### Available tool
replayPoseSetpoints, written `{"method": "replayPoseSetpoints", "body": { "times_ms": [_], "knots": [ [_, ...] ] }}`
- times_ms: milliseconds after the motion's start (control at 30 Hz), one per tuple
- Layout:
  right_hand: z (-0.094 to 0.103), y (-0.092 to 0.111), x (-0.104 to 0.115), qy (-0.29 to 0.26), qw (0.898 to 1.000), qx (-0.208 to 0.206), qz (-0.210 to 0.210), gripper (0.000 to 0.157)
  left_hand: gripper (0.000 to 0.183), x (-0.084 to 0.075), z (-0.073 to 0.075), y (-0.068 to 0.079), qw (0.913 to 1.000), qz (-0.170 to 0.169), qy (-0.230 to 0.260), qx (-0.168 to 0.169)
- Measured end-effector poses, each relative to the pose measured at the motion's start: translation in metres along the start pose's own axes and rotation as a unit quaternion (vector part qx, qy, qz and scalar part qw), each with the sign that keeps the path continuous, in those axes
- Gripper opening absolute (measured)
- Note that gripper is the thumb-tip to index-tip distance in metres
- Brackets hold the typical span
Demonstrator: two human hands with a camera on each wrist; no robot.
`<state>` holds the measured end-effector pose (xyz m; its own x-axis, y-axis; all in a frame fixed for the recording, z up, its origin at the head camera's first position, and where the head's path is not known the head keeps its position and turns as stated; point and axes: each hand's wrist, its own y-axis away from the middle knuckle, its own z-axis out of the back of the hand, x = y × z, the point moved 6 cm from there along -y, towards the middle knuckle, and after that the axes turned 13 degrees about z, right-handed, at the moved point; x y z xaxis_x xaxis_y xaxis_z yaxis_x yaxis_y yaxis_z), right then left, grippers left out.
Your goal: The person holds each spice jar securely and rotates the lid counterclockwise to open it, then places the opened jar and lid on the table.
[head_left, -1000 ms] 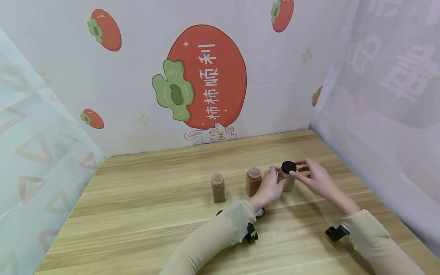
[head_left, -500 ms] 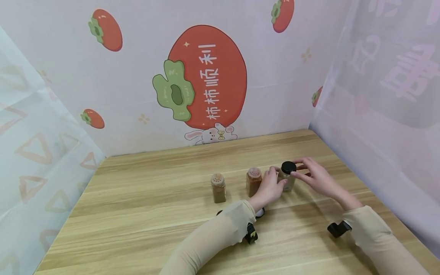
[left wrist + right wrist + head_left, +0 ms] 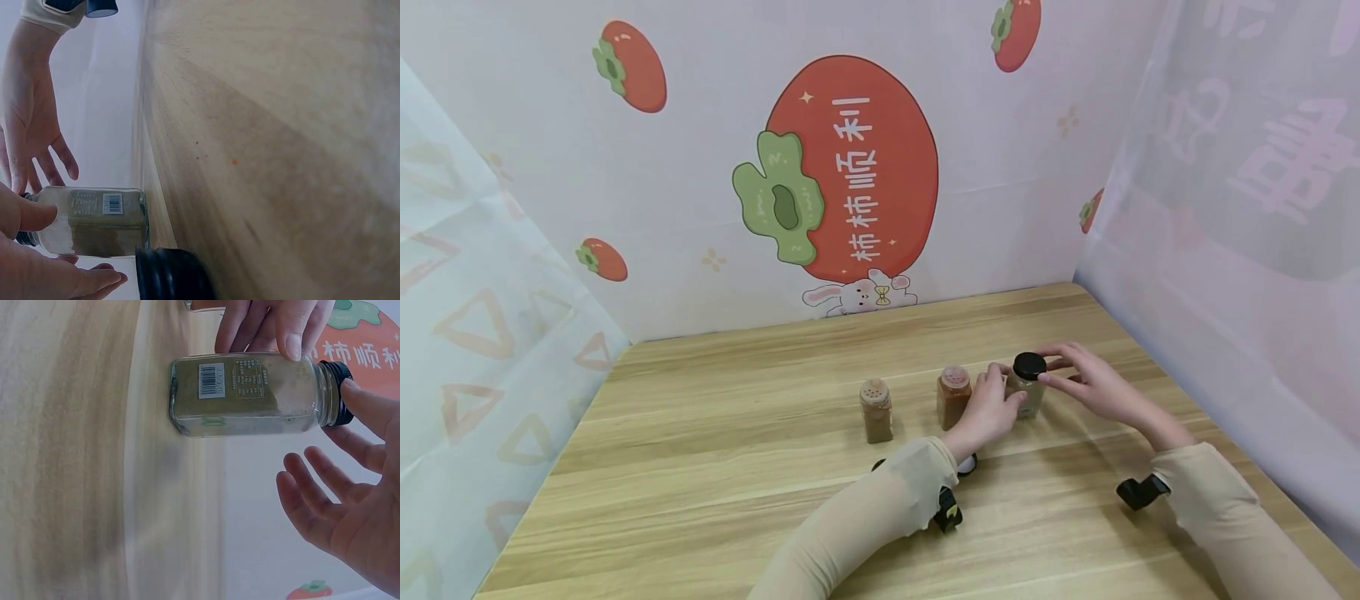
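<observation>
A clear glass spice jar [image 3: 1028, 403] with a black screw lid [image 3: 1029, 365] stands upright on the right half of the table. Greenish-brown powder partly fills it, and a barcode label [image 3: 211, 380] shows in the right wrist view. My left hand [image 3: 989, 410] holds the jar's body from the left, thumb on the near side. With thumb and index finger, my right hand [image 3: 1092, 387] pinches the lid; its other fingers are spread in the right wrist view [image 3: 369, 506].
Left of the held jar stand a shaker jar of reddish-brown spice [image 3: 953, 398] and one of brown powder [image 3: 876, 412], both with bare perforated tops. A loose black lid [image 3: 967, 464] lies on the wooden table [image 3: 715, 467], partly behind the left sleeve. Printed cloth walls enclose the table.
My right thumb has slid slightly right along the lid's rim, and the right wrist has shifted a little right and up. The left hand and the jars stay in place.
</observation>
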<state>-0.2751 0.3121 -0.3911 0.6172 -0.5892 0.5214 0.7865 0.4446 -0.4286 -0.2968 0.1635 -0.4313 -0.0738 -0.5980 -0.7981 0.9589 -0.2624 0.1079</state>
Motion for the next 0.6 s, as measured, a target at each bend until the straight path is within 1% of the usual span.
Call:
{"method": "replayPoseSetpoints", "body": {
  "times_ms": [167, 300, 433, 533, 600],
  "knots": [
    [-0.0008, 0.0022, 0.0029, -0.018, 1.000, -0.007, -0.011, 0.042, 0.039, 0.0000, 0.0002, 0.0003, 1.0000, 0.001, 0.003, 0.001],
    [-0.0024, 0.0049, 0.0017, -0.013, 0.999, -0.017, -0.044, 0.050, 0.038, -0.0001, 0.0003, 0.0005, 1.0000, 0.001, 0.003, 0.004],
    [-0.0042, 0.0075, -0.0005, -0.002, 0.996, -0.037, -0.086, 0.055, 0.038, 0.0000, 0.0004, 0.0003, 1.0000, 0.002, 0.004, 0.004],
    [-0.0051, 0.0084, -0.0008, -0.001, 0.993, -0.053, -0.108, 0.058, 0.038, 0.0004, 0.0005, -0.0001, 1.0000, 0.003, 0.005, 0.003],
    [-0.0064, 0.0081, -0.0010, 0.002, 0.992, -0.059, -0.114, 0.058, 0.038, 0.0007, 0.0004, -0.0005, 1.0000, 0.002, 0.005, 0.002]
  ]
}}
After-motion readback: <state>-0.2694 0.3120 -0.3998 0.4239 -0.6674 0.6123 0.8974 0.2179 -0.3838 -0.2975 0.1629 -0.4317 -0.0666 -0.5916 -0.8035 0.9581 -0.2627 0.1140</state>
